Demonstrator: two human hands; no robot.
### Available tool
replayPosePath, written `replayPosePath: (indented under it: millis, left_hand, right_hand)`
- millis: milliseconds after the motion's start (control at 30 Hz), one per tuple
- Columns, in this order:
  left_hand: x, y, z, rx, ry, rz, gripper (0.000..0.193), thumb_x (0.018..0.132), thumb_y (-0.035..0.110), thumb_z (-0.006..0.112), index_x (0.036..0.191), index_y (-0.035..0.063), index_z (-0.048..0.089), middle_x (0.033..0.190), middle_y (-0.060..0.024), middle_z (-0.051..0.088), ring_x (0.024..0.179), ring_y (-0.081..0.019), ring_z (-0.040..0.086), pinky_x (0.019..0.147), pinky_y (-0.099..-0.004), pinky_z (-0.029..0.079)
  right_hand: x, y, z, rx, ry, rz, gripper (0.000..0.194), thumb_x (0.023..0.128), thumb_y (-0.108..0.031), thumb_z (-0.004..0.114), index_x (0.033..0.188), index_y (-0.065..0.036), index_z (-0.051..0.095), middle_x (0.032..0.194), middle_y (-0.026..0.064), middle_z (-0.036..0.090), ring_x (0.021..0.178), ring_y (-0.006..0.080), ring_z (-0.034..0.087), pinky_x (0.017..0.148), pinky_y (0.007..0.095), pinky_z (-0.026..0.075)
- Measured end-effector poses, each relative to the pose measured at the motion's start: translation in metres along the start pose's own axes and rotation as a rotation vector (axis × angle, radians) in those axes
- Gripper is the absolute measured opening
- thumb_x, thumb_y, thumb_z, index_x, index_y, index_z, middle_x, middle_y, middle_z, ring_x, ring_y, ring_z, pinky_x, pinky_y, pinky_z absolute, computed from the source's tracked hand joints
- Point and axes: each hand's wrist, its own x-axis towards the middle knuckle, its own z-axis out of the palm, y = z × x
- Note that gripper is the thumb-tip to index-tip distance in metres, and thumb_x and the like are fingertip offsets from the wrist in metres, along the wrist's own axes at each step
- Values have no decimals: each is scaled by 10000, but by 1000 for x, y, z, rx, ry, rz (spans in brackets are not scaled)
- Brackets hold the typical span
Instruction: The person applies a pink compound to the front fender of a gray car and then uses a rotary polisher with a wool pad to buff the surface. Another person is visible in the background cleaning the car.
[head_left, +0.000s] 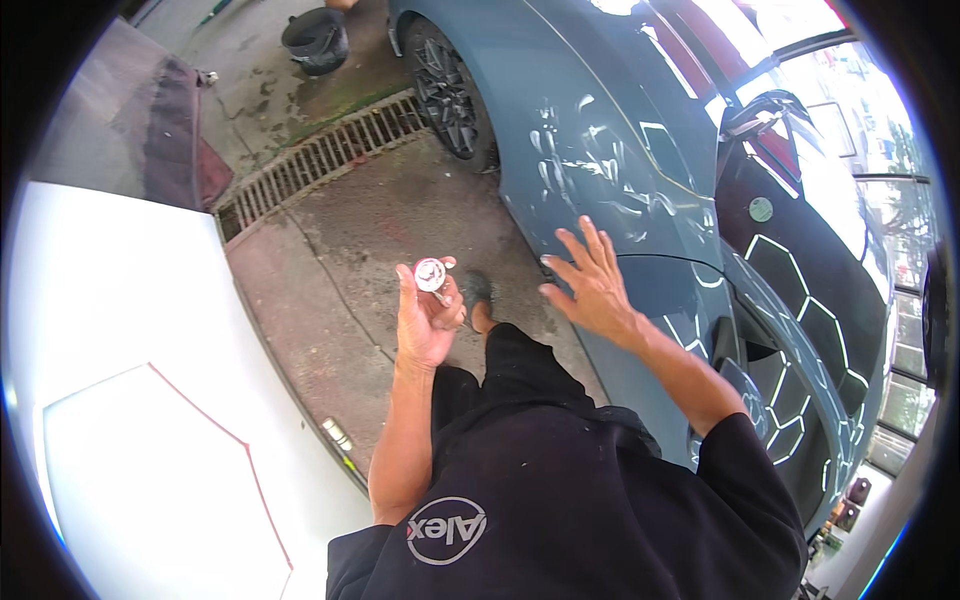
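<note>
My left hand is raised over the concrete floor, its fingers and thumb around a small round container with a red rim and white contents. Something thin shows just below the container, between the fingers; I cannot tell what it is. With fingers spread, my right hand holds nothing and is over the blue-grey car, near the seam between fender and door. Whitish smears mark the car's fender beyond that hand. Whether the right fingertips touch the paint cannot be told.
A metal drain grate crosses the floor ahead, with a black bucket beyond it. The car's front wheel stands near the grate's right end. At the left is a large white panel; the side mirror juts out at the upper right.
</note>
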Motion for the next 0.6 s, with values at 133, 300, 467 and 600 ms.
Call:
replayPosePath:
  millis: [133,300,467,600]
  left_hand:
    - [-37,21,10,45,-43,66,765,1094,721,433,1398,46,624,813,3,543,548,-64,308,512,-243,239]
    - [-77,44,29,124,35,92,761,1079,721,466,1407,51,611,824,28,559,577,-62,332,553,-250,256]
    - [-101,61,27,240,80,90,721,1097,714,442,1339,74,668,821,41,556,566,-65,286,545,-252,238]
    - [-116,67,27,279,64,92,692,1100,705,443,1278,79,679,822,52,558,559,-63,288,544,-254,249]
  right_hand:
    - [30,-117,-30,473,250,-19,452,877,-205,805,1312,-95,745,1315,145,636,1336,411,531,1157,548,434]
    - [38,-187,-46,345,328,-239,538,815,-155,778,1349,-123,719,1156,111,628,1181,351,565,1102,524,464]
    - [48,-206,-49,94,378,-399,495,891,-199,697,1386,-167,696,1152,76,628,1175,307,563,1125,523,442]
    - [49,-208,-48,-129,341,-454,469,952,-213,642,1420,-192,675,1158,43,636,1178,266,561,1173,533,401]
